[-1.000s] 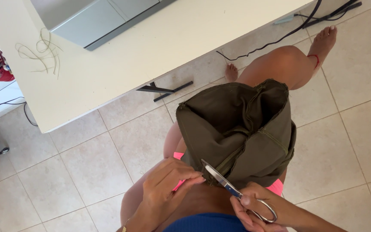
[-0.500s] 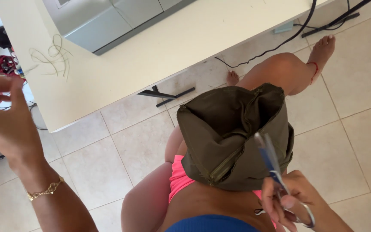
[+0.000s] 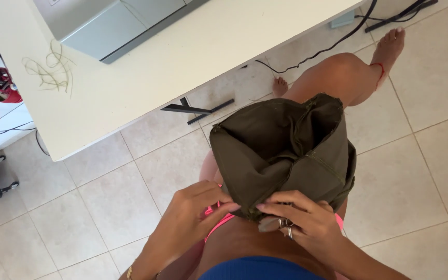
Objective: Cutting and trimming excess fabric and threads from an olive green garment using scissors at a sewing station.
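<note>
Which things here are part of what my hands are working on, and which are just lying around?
In hand: olive fabric, pinched at its near edge by left hand and right hand; scissors tucked in the right hand.

Lying about: thread scraps on white table, black cable, grey machine.

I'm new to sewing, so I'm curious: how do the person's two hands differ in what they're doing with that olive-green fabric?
The left hand pinches the near edge of the olive-green fabric with bare fingers, holding nothing else. The right hand grips the same edge and also has metal scissors tucked under its fingers. A gold bracelet shows only at the left wrist. Both hands meet at the fabric's near edge, above the lap.
</note>
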